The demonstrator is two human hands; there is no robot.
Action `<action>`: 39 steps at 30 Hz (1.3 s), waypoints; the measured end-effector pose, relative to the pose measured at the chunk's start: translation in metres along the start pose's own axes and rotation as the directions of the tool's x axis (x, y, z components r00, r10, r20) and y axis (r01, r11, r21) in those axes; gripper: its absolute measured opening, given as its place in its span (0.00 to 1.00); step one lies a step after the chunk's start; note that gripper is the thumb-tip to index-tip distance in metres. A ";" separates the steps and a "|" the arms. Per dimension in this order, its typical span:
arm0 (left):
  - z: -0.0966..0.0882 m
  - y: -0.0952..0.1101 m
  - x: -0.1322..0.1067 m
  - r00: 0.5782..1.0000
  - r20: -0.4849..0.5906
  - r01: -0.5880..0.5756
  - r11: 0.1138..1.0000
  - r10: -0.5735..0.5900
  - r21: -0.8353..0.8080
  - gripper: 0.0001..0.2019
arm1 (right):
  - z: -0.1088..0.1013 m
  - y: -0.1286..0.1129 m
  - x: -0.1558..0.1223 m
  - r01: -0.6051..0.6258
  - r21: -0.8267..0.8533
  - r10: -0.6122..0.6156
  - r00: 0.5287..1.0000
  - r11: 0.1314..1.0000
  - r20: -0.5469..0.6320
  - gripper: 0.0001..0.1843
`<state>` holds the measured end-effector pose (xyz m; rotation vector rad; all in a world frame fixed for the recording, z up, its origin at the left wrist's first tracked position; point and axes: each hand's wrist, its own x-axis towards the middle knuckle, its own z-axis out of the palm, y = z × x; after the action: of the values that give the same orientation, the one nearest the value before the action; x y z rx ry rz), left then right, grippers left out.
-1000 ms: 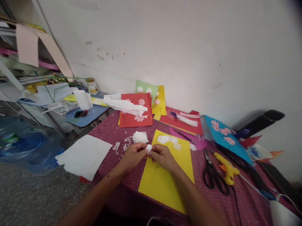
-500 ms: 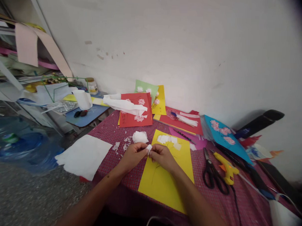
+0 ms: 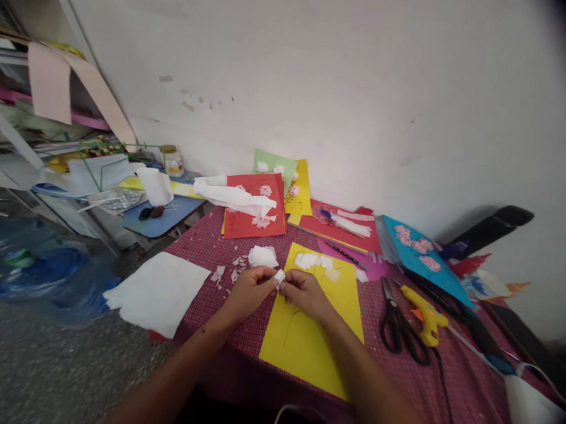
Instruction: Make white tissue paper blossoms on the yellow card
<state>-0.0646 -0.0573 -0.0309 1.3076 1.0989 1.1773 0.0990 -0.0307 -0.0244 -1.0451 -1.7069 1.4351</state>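
My left hand (image 3: pixel 248 289) and my right hand (image 3: pixel 304 293) meet over the left edge of a yellow paper sheet (image 3: pixel 311 338). Both pinch a small white tissue piece (image 3: pixel 279 276) between their fingertips. The sheet lies on a red checked tablecloth (image 3: pixel 463 382). Several white tissue squares (image 3: pixel 314 261) lie at the sheet's far end. A small white tissue stack (image 3: pixel 262 257) and torn scraps (image 3: pixel 224 274) sit just left of my left hand.
Black scissors (image 3: pixel 398 326) and a yellow glue gun (image 3: pixel 423 315) lie to the right. Red (image 3: pixel 255 207), blue (image 3: pixel 419 254) and green cards with paper flowers lean near the wall. A white sheet (image 3: pixel 160 292) hangs off the table's left corner. Water bottles (image 3: pixel 41 270) lie on the floor.
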 end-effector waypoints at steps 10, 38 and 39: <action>0.001 0.000 0.001 1.000 0.010 0.017 1.000 -0.017 -0.016 0.09 | 0.000 0.006 0.001 0.023 -0.015 -0.022 1.000 1.000 0.010 0.06; 0.002 -0.008 0.002 1.000 -0.007 -0.006 0.990 0.005 -0.142 0.08 | -0.002 0.000 0.002 -0.027 0.047 0.026 1.000 0.999 0.015 0.06; 0.003 -0.009 0.002 1.000 -0.016 -0.019 0.988 0.016 -0.151 0.09 | -0.002 -0.001 0.001 -0.025 0.044 0.024 1.000 0.999 0.016 0.06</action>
<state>-0.0619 -0.0552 -0.0393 1.1958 0.9905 1.2598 0.0998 -0.0287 -0.0235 -1.0368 -1.6707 1.4931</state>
